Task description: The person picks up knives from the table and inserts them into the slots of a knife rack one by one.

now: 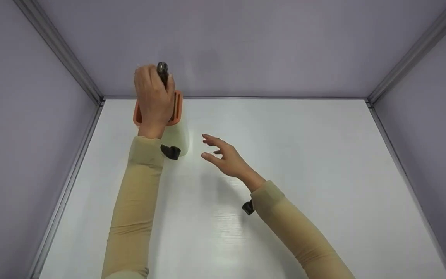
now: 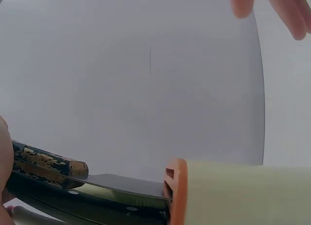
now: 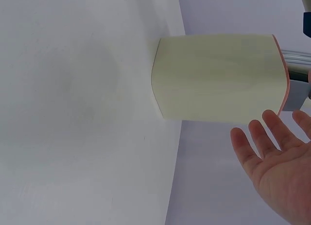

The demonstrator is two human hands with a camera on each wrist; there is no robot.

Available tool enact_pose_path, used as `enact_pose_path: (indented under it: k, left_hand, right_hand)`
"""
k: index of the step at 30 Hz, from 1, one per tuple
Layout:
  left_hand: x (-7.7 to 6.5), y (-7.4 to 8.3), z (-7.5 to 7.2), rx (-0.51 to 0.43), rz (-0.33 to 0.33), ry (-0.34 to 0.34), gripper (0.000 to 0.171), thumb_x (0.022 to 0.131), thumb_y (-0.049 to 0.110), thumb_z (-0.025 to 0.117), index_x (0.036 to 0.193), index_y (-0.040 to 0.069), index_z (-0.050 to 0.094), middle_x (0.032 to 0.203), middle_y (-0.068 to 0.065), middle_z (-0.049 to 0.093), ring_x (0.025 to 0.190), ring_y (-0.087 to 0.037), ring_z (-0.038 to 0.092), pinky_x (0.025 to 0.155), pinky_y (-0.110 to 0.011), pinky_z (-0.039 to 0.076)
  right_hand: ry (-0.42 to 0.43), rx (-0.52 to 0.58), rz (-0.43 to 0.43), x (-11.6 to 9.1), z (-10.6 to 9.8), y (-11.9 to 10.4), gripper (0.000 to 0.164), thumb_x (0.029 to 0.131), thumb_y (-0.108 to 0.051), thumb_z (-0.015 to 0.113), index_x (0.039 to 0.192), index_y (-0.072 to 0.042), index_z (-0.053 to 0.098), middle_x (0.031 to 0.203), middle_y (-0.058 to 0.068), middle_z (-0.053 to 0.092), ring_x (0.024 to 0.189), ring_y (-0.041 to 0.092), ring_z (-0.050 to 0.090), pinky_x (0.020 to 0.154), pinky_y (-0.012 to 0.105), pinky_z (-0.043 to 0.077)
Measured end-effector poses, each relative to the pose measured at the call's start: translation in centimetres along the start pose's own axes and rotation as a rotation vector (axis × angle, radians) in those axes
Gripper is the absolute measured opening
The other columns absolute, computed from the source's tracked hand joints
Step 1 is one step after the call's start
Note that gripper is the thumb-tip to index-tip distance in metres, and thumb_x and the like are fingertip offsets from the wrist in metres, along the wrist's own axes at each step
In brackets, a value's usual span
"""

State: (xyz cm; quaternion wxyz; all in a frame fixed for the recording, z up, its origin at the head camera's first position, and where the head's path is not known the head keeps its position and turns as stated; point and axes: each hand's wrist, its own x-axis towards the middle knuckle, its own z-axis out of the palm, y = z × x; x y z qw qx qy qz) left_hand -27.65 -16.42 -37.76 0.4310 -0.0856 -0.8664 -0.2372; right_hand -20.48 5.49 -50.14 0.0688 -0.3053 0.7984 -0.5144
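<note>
At the back left of the table stands a pale knife block [image 1: 177, 139] with an orange slotted top [image 1: 179, 106]. Over it my left hand [image 1: 154, 93] grips a knife by its dark, worn handle [image 2: 46, 166]. Part of that knife's blade [image 2: 126, 184] shows above the orange rim, its lower end hidden in the block. Below it in the left wrist view lies a black riveted handle [image 2: 97, 205], close against the blade. To the right of the block, my right hand [image 1: 229, 157] hovers with fingers spread, holding nothing and apart from the block.
The white table [image 1: 285, 174] meets a grey back wall [image 1: 246, 50] just behind the block. Side walls with metal edge rails stand left and right. Part of a pale rounded handle [image 2: 29, 216] shows at the bottom of the left wrist view.
</note>
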Motion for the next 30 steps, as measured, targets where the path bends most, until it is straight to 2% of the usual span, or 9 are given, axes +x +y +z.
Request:
enact_pose_path:
  k: [3,6,12,17,21,26,30]
  left_hand:
    - [-0.6,-0.2,0.3,0.028,0.005,-0.011,0.041,0.105,0.029,0.042,0.109,-0.01,0.057,0.114,-0.022,0.051,0.112,-0.035,0.048,0.118,-0.042,0.009]
    - [-1.1,-0.4,0.4,0.047,0.016,-0.01,0.04,0.104,0.027,0.044,0.107,-0.01,0.058,0.121,-0.021,0.05,0.122,-0.034,0.045,0.118,-0.042,0.003]
    - [-1.7,-0.6,0.7,0.091,0.033,0.0,0.036,0.102,0.024,0.05,0.11,-0.009,0.06,0.13,-0.019,0.052,0.133,-0.032,0.039,0.118,-0.045,0.004]
    - [-2.2,-0.7,0.8,0.079,0.027,-0.01,0.033,0.1,0.02,0.054,0.118,-0.008,0.059,0.134,-0.017,0.052,0.138,-0.031,0.034,0.118,-0.045,0.003]
    - [-2.2,-0.8,0.6,0.045,0.033,0.005,0.027,0.098,0.014,0.056,0.118,-0.004,0.061,0.133,-0.015,0.054,0.139,-0.028,0.034,0.118,-0.045,0.004]
    - [-2.3,-0.6,0.3,0.003,0.054,0.026,0.032,0.097,0.019,0.056,0.121,-0.002,0.061,0.136,-0.016,0.053,0.139,-0.031,0.034,0.118,-0.045,0.005]
    - [-2.7,0.1,0.0,-0.016,0.088,0.037,0.039,0.097,0.026,0.055,0.126,0.0,0.06,0.141,-0.017,0.049,0.141,-0.033,0.031,0.118,-0.047,0.006]
  right_hand:
    - [-0.001,-0.004,0.008,-0.1,0.0,0.0,0.06,0.099,-0.037,0.059,0.152,-0.017,0.037,0.147,0.001,0.045,0.132,0.014,0.043,0.101,0.036,0.042]
    - [0.0,-0.001,0.013,-0.2,0.0,0.0,0.06,0.099,-0.036,0.059,0.152,-0.016,0.037,0.147,0.001,0.045,0.132,0.014,0.043,0.101,0.036,0.042]
    - [0.003,-0.005,0.014,-0.3,0.0,0.2,0.06,0.099,-0.035,0.06,0.152,-0.017,0.037,0.148,0.0,0.045,0.132,0.014,0.043,0.1,0.036,0.042]
    - [0.002,-0.001,0.014,-0.4,0.0,0.2,0.06,0.099,-0.035,0.06,0.152,-0.017,0.038,0.147,0.0,0.045,0.132,0.014,0.043,0.1,0.036,0.042]
    - [0.003,-0.001,0.01,-0.4,-0.1,0.3,0.06,0.099,-0.034,0.06,0.152,-0.016,0.038,0.147,0.001,0.046,0.132,0.014,0.043,0.1,0.037,0.043]
    - [0.013,0.004,-0.002,-0.5,-0.4,0.5,0.059,0.1,-0.033,0.059,0.151,-0.014,0.038,0.147,0.004,0.046,0.132,0.017,0.043,0.1,0.047,0.043]
    - [0.032,-0.009,0.003,-0.8,-0.8,0.7,0.059,0.1,-0.033,0.059,0.151,-0.014,0.038,0.147,0.005,0.046,0.132,0.017,0.044,0.1,0.046,0.043]
